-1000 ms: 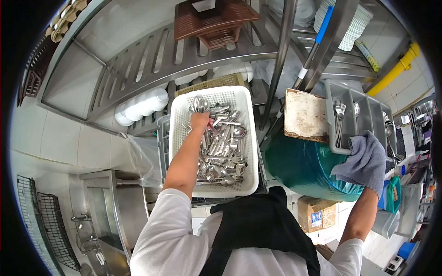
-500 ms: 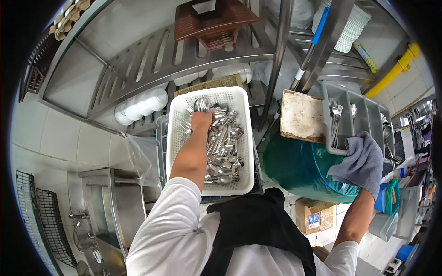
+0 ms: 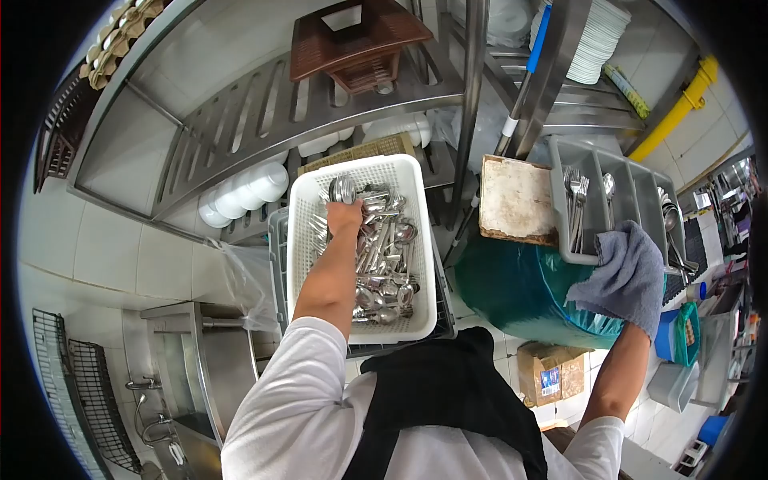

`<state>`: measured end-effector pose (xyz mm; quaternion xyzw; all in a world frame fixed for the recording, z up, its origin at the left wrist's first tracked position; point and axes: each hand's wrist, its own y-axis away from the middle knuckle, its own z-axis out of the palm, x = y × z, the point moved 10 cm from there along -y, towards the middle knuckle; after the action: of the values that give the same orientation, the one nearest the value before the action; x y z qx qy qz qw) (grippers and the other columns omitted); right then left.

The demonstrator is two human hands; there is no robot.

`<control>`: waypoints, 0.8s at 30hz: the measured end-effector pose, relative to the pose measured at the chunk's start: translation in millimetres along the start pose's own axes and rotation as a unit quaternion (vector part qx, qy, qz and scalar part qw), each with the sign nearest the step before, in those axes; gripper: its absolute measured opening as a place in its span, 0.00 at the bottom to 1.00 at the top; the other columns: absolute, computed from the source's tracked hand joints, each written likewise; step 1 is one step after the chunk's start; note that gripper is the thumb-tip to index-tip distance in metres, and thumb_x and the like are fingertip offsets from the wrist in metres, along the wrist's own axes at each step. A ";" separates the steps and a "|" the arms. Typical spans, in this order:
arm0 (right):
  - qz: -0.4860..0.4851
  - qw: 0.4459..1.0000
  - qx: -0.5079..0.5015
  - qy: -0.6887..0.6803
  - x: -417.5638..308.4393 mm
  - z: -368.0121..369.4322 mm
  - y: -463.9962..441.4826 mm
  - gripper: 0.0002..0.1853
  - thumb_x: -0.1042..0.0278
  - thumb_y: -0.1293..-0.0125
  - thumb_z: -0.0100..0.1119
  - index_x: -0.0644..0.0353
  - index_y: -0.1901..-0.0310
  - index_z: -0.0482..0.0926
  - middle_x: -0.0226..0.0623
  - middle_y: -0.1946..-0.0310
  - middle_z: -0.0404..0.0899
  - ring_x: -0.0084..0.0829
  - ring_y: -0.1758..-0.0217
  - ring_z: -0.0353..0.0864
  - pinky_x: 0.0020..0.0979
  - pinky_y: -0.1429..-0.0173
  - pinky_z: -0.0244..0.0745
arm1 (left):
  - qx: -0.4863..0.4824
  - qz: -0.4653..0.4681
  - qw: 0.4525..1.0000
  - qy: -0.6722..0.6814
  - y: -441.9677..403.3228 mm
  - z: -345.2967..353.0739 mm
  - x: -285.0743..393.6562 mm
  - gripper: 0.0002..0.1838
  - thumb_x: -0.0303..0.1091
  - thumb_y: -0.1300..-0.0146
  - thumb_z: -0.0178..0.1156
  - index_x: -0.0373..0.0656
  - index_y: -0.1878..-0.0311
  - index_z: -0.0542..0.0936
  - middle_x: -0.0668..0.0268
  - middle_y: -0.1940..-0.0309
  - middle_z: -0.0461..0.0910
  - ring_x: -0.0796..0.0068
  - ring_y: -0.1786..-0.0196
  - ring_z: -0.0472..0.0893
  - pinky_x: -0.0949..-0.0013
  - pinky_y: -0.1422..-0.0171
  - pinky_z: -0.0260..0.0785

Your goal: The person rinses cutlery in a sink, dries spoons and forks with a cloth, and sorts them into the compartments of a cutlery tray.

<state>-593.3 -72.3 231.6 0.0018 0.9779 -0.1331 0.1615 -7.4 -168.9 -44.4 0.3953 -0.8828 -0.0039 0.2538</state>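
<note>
My left hand (image 3: 345, 214) is closed around a bunch of spoons (image 3: 342, 189), bowls pointing away from me, at the far left part of a white perforated basket (image 3: 427, 240). Loose spoons and forks (image 3: 388, 260) fill much of the basket below and to the right of it. A grey-blue cloth (image 3: 620, 268) covers my right hand, so its fingers are hidden and only the wrist (image 3: 638, 334) shows. The cloth hangs over the front edge of a grey cutlery tray (image 3: 590, 258). Forks (image 3: 578, 204), a spoon (image 3: 610, 189) and more cutlery lie in the tray's compartments.
A worn white board (image 3: 518, 200) lies left of the tray, above a green-lined bin (image 3: 512, 288). Behind the basket stands a metal rack (image 3: 320, 152) with a brown basket (image 3: 360, 36) and white bowls (image 3: 244, 192). A steel sink (image 3: 180, 352) is at left, a cardboard box (image 3: 552, 374) on the floor.
The view has shifted slightly. My left hand has lifted the bunch of spoons a little within the basket. The cloth and my right arm stay by the tray's front edge.
</note>
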 end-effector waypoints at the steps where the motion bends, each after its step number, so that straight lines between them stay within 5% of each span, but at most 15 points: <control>1: -0.002 1.000 0.007 0.003 -0.4 -1.2 0.8 0.22 0.62 0.51 0.70 0.59 0.54 0.78 0.48 0.61 0.81 0.49 0.53 0.81 0.36 0.46 0.75 | 0.001 0.000 1.000 0.001 -1.8 0.6 1.5 0.48 0.62 0.42 0.64 0.23 0.39 0.65 0.42 0.47 0.79 0.47 0.45 0.81 0.57 0.38 0.73; 7: 0.001 1.000 0.025 -0.016 13.6 6.1 -4.1 0.20 0.62 0.50 0.69 0.58 0.55 0.78 0.47 0.62 0.82 0.49 0.54 0.81 0.36 0.47 0.75 | 0.019 -0.087 0.994 0.061 -0.8 -3.3 -6.7 0.50 0.57 0.46 0.70 0.24 0.37 0.59 0.40 0.45 0.77 0.47 0.43 0.80 0.56 0.37 0.72; 18: 0.016 0.999 -0.016 0.030 10.7 16.6 -5.4 0.16 0.63 0.48 0.67 0.58 0.58 0.78 0.46 0.63 0.81 0.46 0.56 0.82 0.33 0.48 0.75 | -0.044 -0.029 0.999 -0.003 -38.9 30.4 -8.7 0.40 0.47 0.46 0.68 0.26 0.44 0.60 0.43 0.52 0.80 0.49 0.48 0.83 0.59 0.42 0.75; 20: -0.076 0.991 -0.006 0.105 -15.2 13.7 -1.4 0.16 0.65 0.47 0.67 0.59 0.58 0.78 0.44 0.63 0.81 0.42 0.58 0.82 0.31 0.49 0.75 | -0.025 -0.025 0.999 0.004 -26.3 15.6 -0.9 0.36 0.43 0.44 0.66 0.26 0.45 0.59 0.43 0.53 0.80 0.49 0.49 0.84 0.58 0.43 0.76; 24: -0.021 0.998 -0.006 0.066 -3.8 16.1 0.3 0.17 0.63 0.48 0.67 0.59 0.57 0.78 0.45 0.63 0.81 0.44 0.57 0.82 0.32 0.48 0.75 | -0.044 -0.033 0.998 0.007 -5.0 -5.7 8.8 0.32 0.37 0.41 0.63 0.27 0.44 0.59 0.40 0.51 0.80 0.48 0.47 0.83 0.58 0.42 0.76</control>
<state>-584.6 -76.1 218.0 -0.0108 0.9870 -0.1305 0.0937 -6.3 -177.4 -36.5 0.4124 -0.8666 -0.0487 0.2768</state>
